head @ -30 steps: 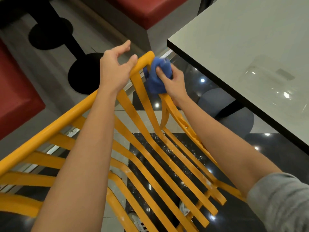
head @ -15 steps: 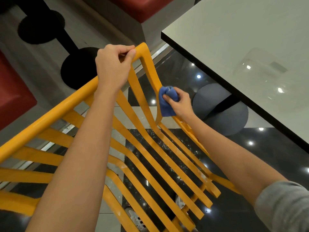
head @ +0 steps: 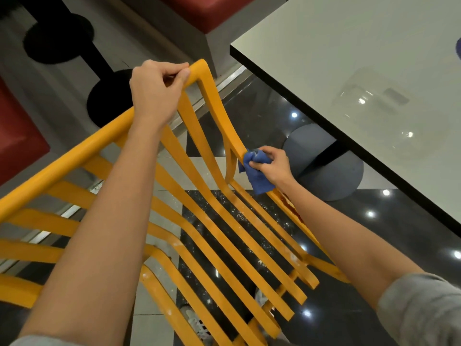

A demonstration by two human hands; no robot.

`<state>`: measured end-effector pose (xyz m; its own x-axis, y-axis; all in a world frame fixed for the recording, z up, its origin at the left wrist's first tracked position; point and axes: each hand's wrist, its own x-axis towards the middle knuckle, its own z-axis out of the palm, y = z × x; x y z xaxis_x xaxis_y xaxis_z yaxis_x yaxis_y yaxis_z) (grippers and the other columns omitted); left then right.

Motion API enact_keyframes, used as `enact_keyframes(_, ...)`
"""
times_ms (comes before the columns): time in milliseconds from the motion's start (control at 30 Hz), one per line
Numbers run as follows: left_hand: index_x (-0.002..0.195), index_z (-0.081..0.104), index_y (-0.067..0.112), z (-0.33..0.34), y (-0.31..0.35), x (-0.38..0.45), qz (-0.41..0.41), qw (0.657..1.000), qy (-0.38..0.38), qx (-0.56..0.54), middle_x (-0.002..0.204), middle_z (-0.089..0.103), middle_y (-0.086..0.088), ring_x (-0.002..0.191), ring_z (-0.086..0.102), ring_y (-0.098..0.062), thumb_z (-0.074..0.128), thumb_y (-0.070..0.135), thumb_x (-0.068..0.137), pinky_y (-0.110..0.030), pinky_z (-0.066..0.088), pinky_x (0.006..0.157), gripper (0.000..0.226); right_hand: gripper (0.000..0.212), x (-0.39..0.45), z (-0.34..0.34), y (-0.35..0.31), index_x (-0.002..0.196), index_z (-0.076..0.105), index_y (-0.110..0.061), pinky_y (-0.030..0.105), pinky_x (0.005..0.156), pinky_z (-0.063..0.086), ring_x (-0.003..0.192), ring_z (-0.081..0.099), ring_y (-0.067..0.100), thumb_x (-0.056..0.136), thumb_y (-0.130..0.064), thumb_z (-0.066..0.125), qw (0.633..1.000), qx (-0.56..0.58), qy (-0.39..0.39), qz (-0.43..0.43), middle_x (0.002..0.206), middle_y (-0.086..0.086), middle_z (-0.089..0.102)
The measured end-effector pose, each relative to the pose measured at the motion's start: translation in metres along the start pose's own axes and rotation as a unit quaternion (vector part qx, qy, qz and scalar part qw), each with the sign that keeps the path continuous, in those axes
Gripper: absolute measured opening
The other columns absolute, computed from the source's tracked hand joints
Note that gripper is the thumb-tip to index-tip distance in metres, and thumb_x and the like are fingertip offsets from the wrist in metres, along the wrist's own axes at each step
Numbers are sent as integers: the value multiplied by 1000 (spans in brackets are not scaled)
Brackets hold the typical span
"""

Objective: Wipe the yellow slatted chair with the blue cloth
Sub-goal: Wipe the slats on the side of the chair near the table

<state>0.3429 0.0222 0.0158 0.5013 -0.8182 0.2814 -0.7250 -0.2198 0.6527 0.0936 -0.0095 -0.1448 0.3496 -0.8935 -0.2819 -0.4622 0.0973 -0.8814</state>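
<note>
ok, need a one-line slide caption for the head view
Left hand grips the top rail of the yellow slatted chair while the right hand rubs a bunched blue cloth along its side rail.

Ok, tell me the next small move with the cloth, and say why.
Probably slide the blue cloth further down the chair's right side rail toward the seat. The right hand grips the cloth against that rail at its bend, a reddish smear shows on the rail just below the cloth, and the left hand holds the top corner, steadying the chair.
</note>
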Motion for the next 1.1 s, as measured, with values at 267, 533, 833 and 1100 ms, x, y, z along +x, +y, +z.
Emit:
enact_keyframes(267,119,71,22,1,1,-2,-3,1000,-4,7,115,71,6,103,59,1,57,36,96,-17,47,93,30,27,-14,3,18,106,65,-8,28,80,53,94,65,19,84,-19,75,998,57,3,11,98,6,68)
enact_keyframes(533,119,70,23,1,2,-2,-4,1000,-3,13,115,71,7,101,56,4,56,37,96,-17,46,94,30,38,1,-4,17,107,65,-16,35,83,55,92,65,16,86,-47,67,998,-59,-27,5,95,-3,67)
enact_keyframes(833,118,71,24,2,0,-1,0,1000,2,11,114,71,8,103,59,0,55,39,96,-25,48,98,31,24,-7,-27,34,99,66,-15,33,80,54,92,66,15,83,-31,76,993,-81,-83,-18,94,-2,68)
enact_keyframes(1100,144,47,18,29,9,-35,114,979,7,166,150,44,-3,145,30,-19,51,17,98,-51,9,120,46,39,-29,-37,62,116,62,-10,28,87,51,104,61,16,82,-20,78,994,-19,-108,17,111,3,65)
